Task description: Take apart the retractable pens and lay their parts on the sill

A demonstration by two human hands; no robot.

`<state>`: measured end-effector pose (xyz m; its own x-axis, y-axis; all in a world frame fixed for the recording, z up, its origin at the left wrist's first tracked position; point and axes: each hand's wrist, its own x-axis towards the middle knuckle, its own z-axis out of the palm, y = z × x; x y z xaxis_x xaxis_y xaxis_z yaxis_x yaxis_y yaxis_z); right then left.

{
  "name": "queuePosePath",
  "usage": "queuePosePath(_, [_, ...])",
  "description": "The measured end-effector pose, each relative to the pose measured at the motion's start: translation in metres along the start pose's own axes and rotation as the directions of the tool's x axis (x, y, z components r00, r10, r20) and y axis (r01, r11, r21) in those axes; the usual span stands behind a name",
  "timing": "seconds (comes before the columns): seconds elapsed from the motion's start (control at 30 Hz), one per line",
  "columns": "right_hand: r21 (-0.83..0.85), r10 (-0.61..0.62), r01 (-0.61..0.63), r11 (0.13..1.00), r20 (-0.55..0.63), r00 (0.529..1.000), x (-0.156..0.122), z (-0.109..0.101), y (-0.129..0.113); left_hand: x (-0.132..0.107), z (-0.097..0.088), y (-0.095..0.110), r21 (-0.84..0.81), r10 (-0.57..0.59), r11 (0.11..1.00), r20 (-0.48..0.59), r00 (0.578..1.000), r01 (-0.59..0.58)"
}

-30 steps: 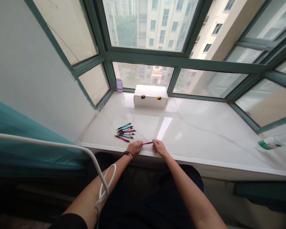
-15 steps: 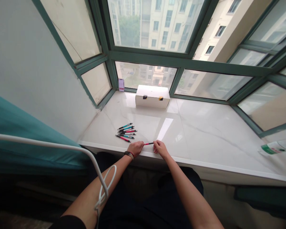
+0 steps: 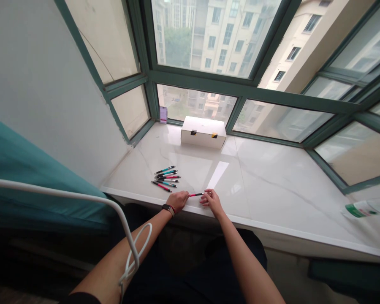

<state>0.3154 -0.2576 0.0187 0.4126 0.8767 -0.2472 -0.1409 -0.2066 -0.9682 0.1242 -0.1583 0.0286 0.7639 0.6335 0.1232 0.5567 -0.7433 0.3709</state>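
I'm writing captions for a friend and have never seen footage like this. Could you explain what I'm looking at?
There is no machine here: these are a person's own bare hands. The view comes from a camera worn on the head, looking forward and down.

The left hand, with a dark band on its wrist, pinches the pink end of a pink-and-black pen. The fingers of the right hand are at its other end; how firmly they grip is hard to tell.

On the white windowsill, a loose pile of pens in black, teal and pink lies beyond the left hand. A white box stands near the window, and a bottle with a green label is far to the right.
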Motion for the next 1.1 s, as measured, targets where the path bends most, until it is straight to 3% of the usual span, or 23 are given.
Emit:
queuePosePath(0.47, [-0.074, -0.025, 0.026, 0.997, 0.011, 1.000, -0.001, -0.002, -0.001, 0.000, 0.002, -0.001, 0.033, -0.006, 0.999, 0.002, 1.000, 0.006])
queuePosePath(0.63, [0.063, -0.033, 0.035, 0.997, -0.031, 0.999, -0.003, -0.004, 0.000, 0.000, 0.000, 0.000, 0.033, -0.004, 0.999, -0.010, 1.000, 0.004])
queuePosePath(0.73, [0.112, -0.060, 0.075, 0.991, -0.129, 0.990, -0.003, -0.007, 0.002, 0.000, 0.000, 0.000, 0.028, -0.006, 1.000, -0.023, 1.000, 0.007])
queuePosePath(0.8, [0.021, -0.070, 0.076, 0.997, -0.212, 0.975, 0.003, -0.013, 0.001, 0.001, 0.001, -0.001, 0.015, -0.011, 1.000, -0.033, 0.999, 0.012])
queuePosePath(0.87, [-0.183, -0.101, 0.051, 0.982, -0.272, 0.957, 0.016, -0.026, -0.007, 0.001, 0.003, -0.003, 0.000, -0.009, 1.000, -0.042, 0.999, 0.009])
queuePosePath(0.93, [-0.464, -0.177, 0.033, 0.885, -0.268, 0.947, 0.037, -0.041, -0.021, 0.002, 0.006, -0.004, -0.011, -0.006, 1.000, -0.054, 0.999, 0.005])
queuePosePath(1.0, [-0.725, -0.259, 0.059, 0.686, -0.168, 0.951, 0.064, -0.053, -0.040, 0.003, 0.008, -0.006, -0.020, -0.005, 1.000, -0.066, 0.998, 0.004])
queuePosePath(1.1, [-0.907, -0.253, 0.100, 0.410, -0.008, 0.968, 0.109, -0.058, -0.066, 0.003, 0.010, -0.007, -0.028, -0.010, 1.000, -0.079, 0.997, 0.008])
